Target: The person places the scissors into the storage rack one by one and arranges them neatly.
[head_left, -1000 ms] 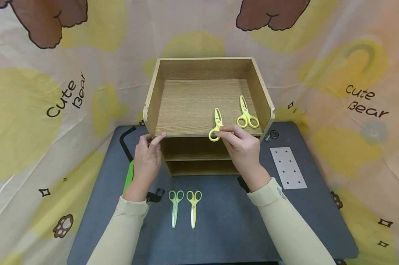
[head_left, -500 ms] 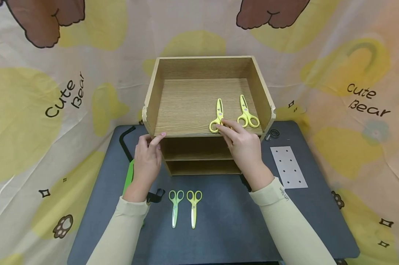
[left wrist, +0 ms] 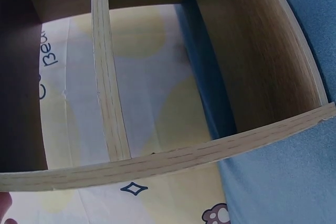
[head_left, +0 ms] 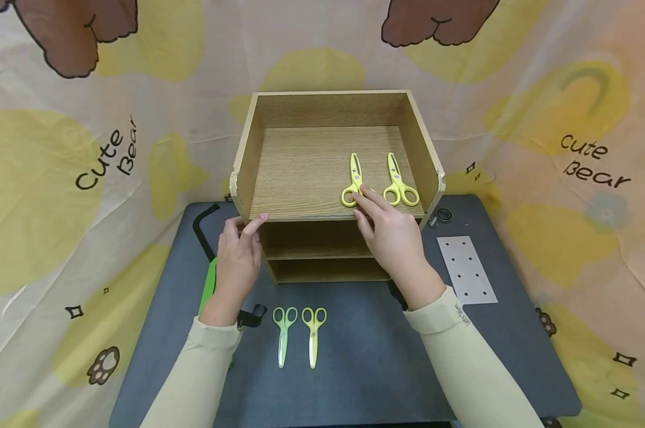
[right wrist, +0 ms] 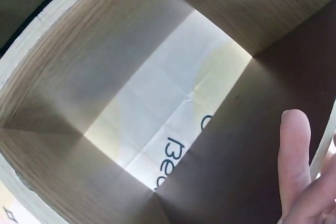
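Observation:
In the head view, yellow scissors [head_left: 356, 171] lie on the top board of a wooden shelf [head_left: 301, 160], blades toward the back. The fingers of my right hand [head_left: 399, 238] touch their finger loops, while its thumb stands apart from them, near the board's front edge. The right wrist view shows that thumb [right wrist: 295, 145] straight, in front of a compartment. A second pair of yellow scissors [head_left: 399, 183] lies just to the right. My left hand [head_left: 238, 261] grips the shelf's front left corner, its thumb on the top edge. Only slivers of its fingers [left wrist: 4, 203] show in the left wrist view.
Green scissors [head_left: 283, 336] and more yellow scissors [head_left: 314, 336] lie on the blue-grey table [head_left: 365, 368]. A white perforated sheet [head_left: 466, 270] and a black ring [head_left: 443, 215] lie at right. A green-and-black tool [head_left: 208, 279] sits behind the left hand. A printed curtain surrounds the table.
My right hand has moved the scissors from the board's front edge farther back onto it, beside the other pair, and the thumb has come away from them. The left hand has stayed put.

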